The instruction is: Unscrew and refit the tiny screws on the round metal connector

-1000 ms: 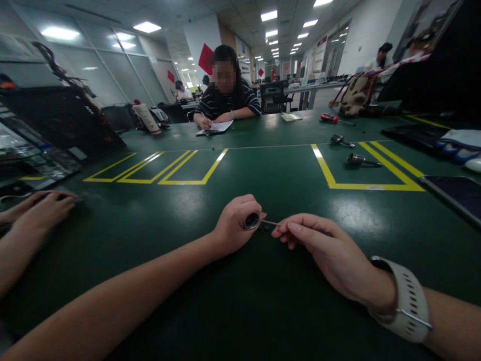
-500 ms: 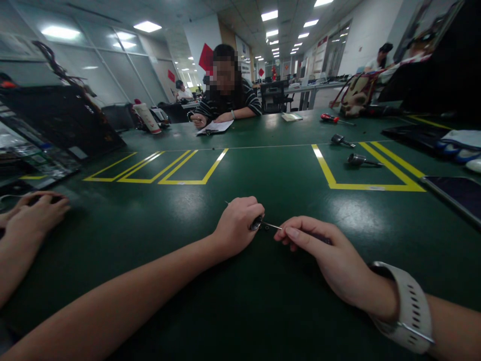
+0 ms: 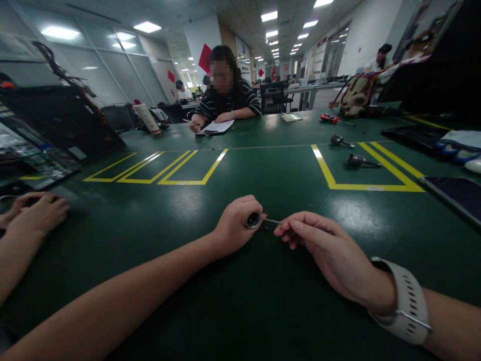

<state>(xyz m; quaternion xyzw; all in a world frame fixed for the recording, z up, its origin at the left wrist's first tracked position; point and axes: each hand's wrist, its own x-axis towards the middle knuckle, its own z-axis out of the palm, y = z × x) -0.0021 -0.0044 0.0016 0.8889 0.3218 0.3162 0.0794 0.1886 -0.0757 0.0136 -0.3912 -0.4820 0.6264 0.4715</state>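
Note:
Near the middle of the green table (image 3: 270, 311), my left hand (image 3: 236, 225) is wrapped round a round metal socket (image 3: 252, 219), its open end facing me. My right hand (image 3: 319, 245), with a pale watch strap at the wrist, pinches a thin metal rod (image 3: 271, 220) between thumb and fingers. The rod's far end reaches the rim of the socket; whether it goes inside is unclear. A tiny dark ring-like part (image 3: 266, 228) lies on the table between my hands.
Two metal socket tools (image 3: 356, 160) (image 3: 340, 141) and a red screwdriver (image 3: 329, 118) lie at the right. Yellow tape (image 3: 182, 182) marks the table. Another person's hands (image 3: 41, 215) are at the left. Opposite, a person sits with a clipboard (image 3: 214, 128).
The socket in my left hand has turned so that its opening faces me more. My right hand and the rod have shifted slightly.

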